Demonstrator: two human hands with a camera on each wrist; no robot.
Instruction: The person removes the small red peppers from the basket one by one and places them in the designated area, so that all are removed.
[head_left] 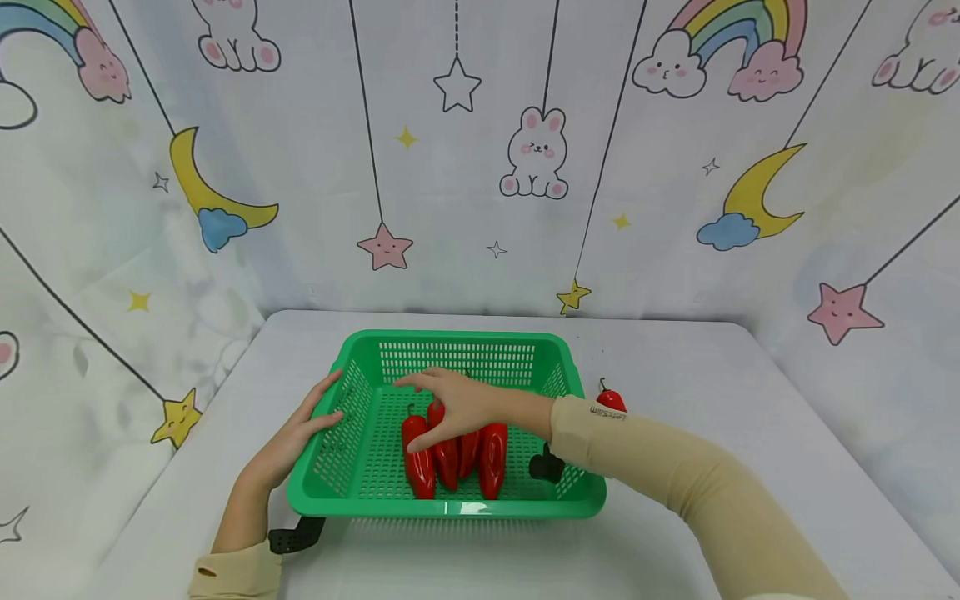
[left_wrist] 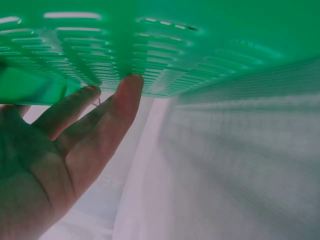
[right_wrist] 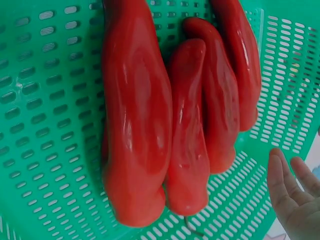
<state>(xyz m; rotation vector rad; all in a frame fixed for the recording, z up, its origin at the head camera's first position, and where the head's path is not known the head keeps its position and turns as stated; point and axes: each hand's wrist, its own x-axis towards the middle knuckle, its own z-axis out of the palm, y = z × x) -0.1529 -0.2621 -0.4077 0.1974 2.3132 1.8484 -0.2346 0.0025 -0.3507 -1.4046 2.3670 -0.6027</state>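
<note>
On the tabletop, short of its far edge, see peppers in the basket: likely light, firm, slick; best pinched mid-body. Hovers above with right hand, fingers apart; touches basket rim with left hand, fingers spread.

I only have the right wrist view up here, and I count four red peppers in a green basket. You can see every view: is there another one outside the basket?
Observer: Yes, the head view shows a fifth pepper on the table, to the right of the basket.
Operator: Can you see all of that one?
Observer: No, the right sleeve hides part of it; its stem end shows.
Operator: And where is the left hand?
Observer: At the basket's left rim, in the head view.
</note>
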